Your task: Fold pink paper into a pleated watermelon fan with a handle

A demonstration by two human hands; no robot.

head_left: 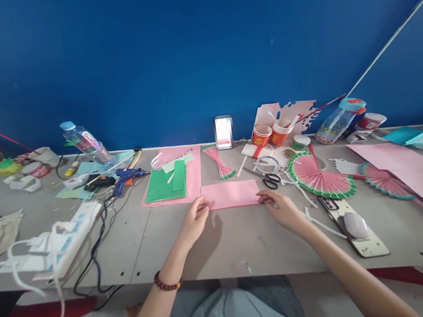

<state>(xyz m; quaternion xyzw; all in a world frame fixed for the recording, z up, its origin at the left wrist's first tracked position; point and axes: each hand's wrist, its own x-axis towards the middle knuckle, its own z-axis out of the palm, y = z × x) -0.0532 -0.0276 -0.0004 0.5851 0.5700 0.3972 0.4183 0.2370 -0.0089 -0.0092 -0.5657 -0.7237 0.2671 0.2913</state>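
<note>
a pink paper strip (232,194) lies at twelve o'clock, the left hand (196,213) at its nine o'clock end, the right hand (277,206) at three, fingertips touching, loosely curled; whether they pinch, i cannot tell.

The pink strip (231,194) looked like smooth, matt paper, and the large pleated fan (305,168) was paper too, its surface ridged by folds. The green sheets (163,186) showed a flat, even face. The tabletop (222,249) was smooth with a dull finish; the wall (145,58) was smooth with a faint sheen. The bottle (88,144) was clear, shiny plastic, and the power strip (82,223) and glue gun (124,178) looked like hard plastic. The bracelet (165,283) had glossy round beads, while the clothing (231,315) was matt, creased cloth.
</note>
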